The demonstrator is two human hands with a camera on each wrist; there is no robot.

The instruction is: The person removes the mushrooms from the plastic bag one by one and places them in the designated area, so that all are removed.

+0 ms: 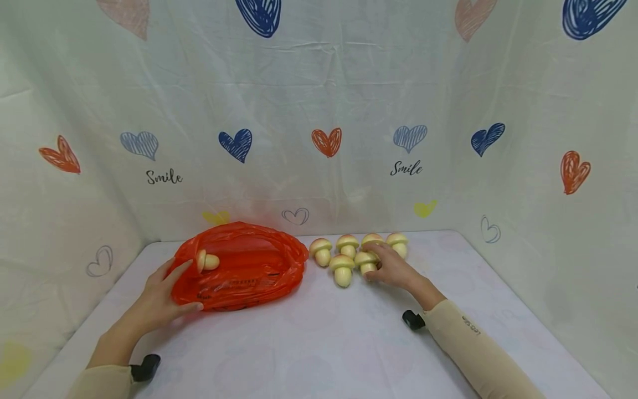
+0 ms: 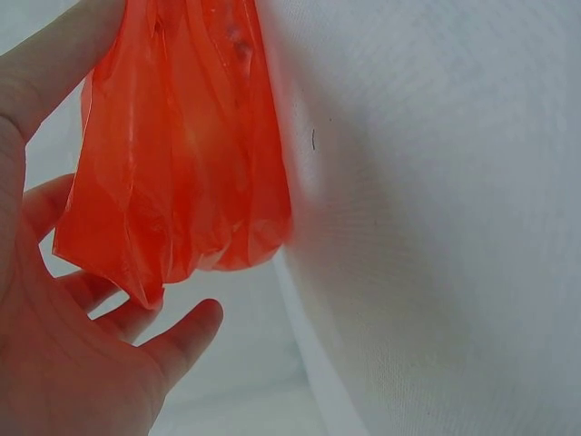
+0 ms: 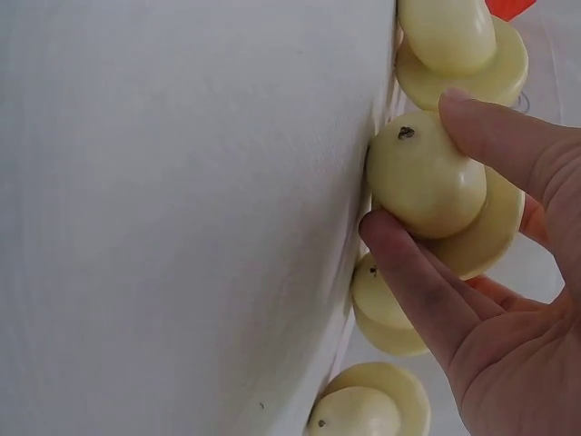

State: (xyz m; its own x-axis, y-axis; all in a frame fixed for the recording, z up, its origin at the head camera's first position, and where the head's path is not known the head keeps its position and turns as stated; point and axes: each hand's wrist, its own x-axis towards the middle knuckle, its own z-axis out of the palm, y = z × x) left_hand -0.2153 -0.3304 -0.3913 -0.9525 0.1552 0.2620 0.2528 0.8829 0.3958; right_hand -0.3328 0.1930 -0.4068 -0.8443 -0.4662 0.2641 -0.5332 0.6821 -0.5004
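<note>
A red plastic bag (image 1: pixel 239 288) lies on its side with its mouth facing the head camera. One toy mushroom (image 1: pixel 211 262) is just inside its left edge. My left hand (image 1: pixel 161 296) is at that edge, fingers spread and nearly straight against the plastic; in the left wrist view a bag corner hangs between the spread fingers. My right hand (image 1: pixel 391 269) pinches a pale yellow toy mushroom (image 3: pixel 422 173) by its stem, thumb on one side and fingertips on the other. This mushroom stands at the right of the front row, with another mushroom (image 1: pixel 342 270) just left of it.
Behind it runs a back row of similar mushrooms (image 1: pixel 347 244), reaching toward the bag's right side. The table (image 1: pixel 309 354) has a white cover. A white curtain (image 1: pixel 349 88) printed with hearts encloses the back and sides.
</note>
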